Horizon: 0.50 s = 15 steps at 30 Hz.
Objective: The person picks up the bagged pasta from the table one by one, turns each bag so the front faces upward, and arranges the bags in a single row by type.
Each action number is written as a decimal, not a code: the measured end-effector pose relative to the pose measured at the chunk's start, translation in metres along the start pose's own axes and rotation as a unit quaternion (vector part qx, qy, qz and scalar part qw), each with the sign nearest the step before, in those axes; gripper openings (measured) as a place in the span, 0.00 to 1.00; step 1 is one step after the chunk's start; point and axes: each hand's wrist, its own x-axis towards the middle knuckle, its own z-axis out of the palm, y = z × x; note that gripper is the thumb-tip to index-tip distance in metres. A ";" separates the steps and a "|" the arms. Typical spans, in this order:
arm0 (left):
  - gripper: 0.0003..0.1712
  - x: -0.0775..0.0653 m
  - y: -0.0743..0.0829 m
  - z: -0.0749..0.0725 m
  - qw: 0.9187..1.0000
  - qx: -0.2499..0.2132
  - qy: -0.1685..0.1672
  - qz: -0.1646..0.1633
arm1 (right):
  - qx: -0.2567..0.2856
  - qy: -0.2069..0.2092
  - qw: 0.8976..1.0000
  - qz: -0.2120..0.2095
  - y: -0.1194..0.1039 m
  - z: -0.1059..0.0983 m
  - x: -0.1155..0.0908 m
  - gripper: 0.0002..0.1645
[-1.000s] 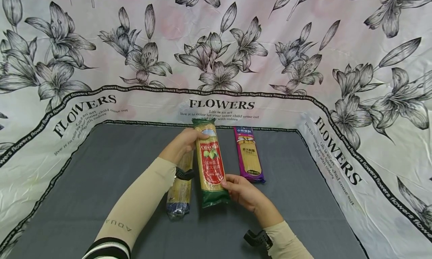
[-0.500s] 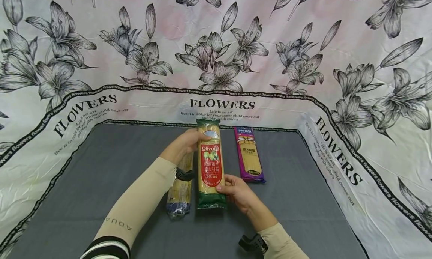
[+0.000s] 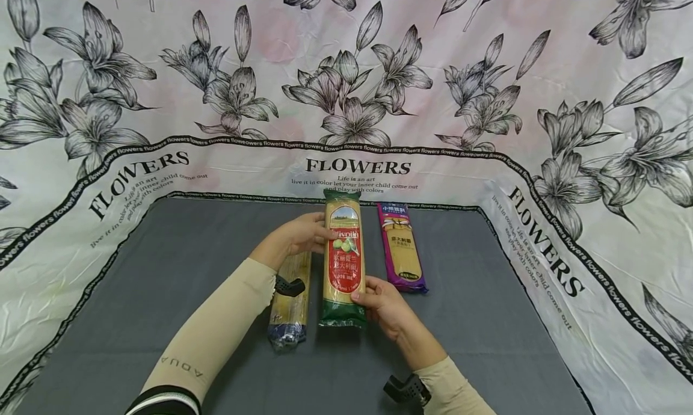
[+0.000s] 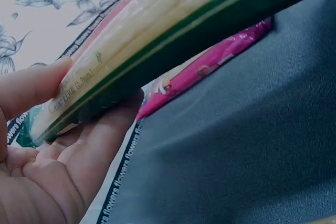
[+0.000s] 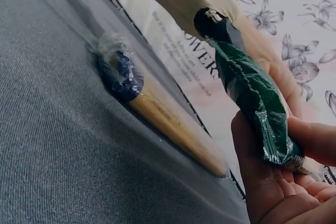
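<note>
A spaghetti packet [image 3: 344, 264] with a red oval label and green ends is held above the grey cloth, its printed front facing up. My left hand [image 3: 300, 237] grips its upper left edge; in the left wrist view, the thumb [image 4: 39, 85] lies on top and the fingers bend underneath. Near the lower right corner my right hand [image 3: 387, 307] pinches the packet, thumb on the front. The right wrist view shows the crinkled green end [image 5: 257, 98] between that thumb and the fingers. Partly behind my left hand lies a clear packet of pasta [image 3: 289, 301] with a blue end.
To the right a purple pasta packet [image 3: 402, 246] lies on the grey cloth [image 3: 476, 319]. A white border printed with "FLOWERS" and black lilies runs around the cloth and up behind it. Black wrist cameras [image 3: 406, 390] sit on both forearms.
The held spaghetti packet has shifted slightly right and straightened from a tilt. My left hand has slid a little down its edge, uncovering more of the picture at the top.
</note>
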 end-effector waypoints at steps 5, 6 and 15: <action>0.38 -0.001 -0.001 0.000 1.000 0.019 0.011 0.006 | -0.009 -0.006 1.000 0.000 0.003 -0.001 0.002 0.30; 0.38 -0.001 -0.001 0.001 1.000 0.020 0.015 0.007 | -0.011 -0.007 1.000 0.000 0.003 -0.001 0.002 0.30; 0.39 0.002 0.000 0.004 0.999 0.017 0.046 0.011 | -0.037 0.010 0.999 -0.009 -0.001 0.001 0.007 0.28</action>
